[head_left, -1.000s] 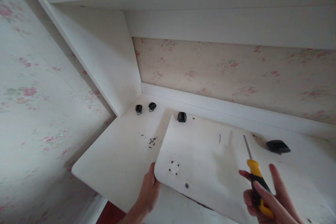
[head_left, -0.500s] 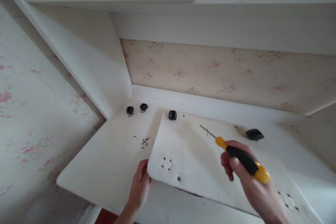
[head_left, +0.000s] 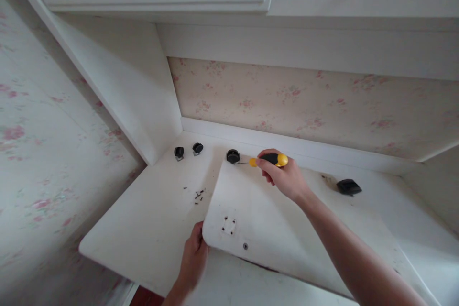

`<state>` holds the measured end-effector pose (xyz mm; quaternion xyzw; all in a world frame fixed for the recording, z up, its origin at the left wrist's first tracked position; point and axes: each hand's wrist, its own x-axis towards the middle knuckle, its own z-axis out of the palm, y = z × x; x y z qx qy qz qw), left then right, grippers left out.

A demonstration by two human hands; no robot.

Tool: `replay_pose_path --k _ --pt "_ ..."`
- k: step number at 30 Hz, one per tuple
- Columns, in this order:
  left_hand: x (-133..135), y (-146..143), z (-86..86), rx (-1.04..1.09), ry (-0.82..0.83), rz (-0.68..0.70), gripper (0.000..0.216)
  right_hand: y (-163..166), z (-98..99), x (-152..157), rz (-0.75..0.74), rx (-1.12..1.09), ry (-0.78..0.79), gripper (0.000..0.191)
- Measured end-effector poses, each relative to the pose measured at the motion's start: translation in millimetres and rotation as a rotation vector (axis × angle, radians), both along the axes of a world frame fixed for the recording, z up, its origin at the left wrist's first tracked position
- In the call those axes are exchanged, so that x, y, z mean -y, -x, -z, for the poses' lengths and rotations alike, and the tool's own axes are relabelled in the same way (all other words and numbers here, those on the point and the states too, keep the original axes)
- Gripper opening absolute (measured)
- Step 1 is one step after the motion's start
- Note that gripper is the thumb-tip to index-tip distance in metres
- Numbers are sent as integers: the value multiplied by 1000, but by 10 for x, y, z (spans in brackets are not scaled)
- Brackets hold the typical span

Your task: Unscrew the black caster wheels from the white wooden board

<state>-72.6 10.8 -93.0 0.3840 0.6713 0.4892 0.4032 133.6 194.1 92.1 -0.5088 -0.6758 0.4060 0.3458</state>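
Note:
A white board (head_left: 279, 229) with a rounded corner lies on the white desk (head_left: 150, 229). My left hand (head_left: 193, 260) grips its near left corner, beside a square of screw holes (head_left: 228, 224). My right hand (head_left: 283, 177) is closed round a yellow and black screwdriver (head_left: 268, 159). The screwdriver's tip points left at a black caster wheel (head_left: 233, 156) on the board's far left corner.
Two more black caster wheels (head_left: 179, 152) (head_left: 197, 147) stand near the desk's back left corner. Several small dark screws (head_left: 198, 194) lie loose on the desk. A black caster (head_left: 348, 186) sits at the board's far right. A cabinet and shelf hang overhead.
My right hand has swung the screwdriver from the near right up and left across the board to the caster at its far left corner. My left hand has stayed on the board's corner.

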Motion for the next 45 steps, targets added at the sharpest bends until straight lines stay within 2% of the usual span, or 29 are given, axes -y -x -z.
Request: replay_pose_path --k 6,13,19,21,30,40,45 --pt "-23 -1 -1 0 14 27 34 95 -86 -168 -31 21 -38 28" --pt "-20 4 -10 -22 25 36 34 171 -83 -204 -96 107 -75 36" --pt "-9 4 -38 -33 28 50 35 169 -213 -322 223 150 -126 50" --pt "-11 5 -36 -36 27 65 35 208 -248 -363 258 181 -145 52" --pt "1 28 2 -18 -24 65 40 537 -232 -397 99 244 -179 37" --pt "5 54 69 -35 -47 101 36 646 -250 -464 61 348 -181 32" --pt "-7 63 43 -47 -54 94 38 679 -262 -438 51 371 -202 32"
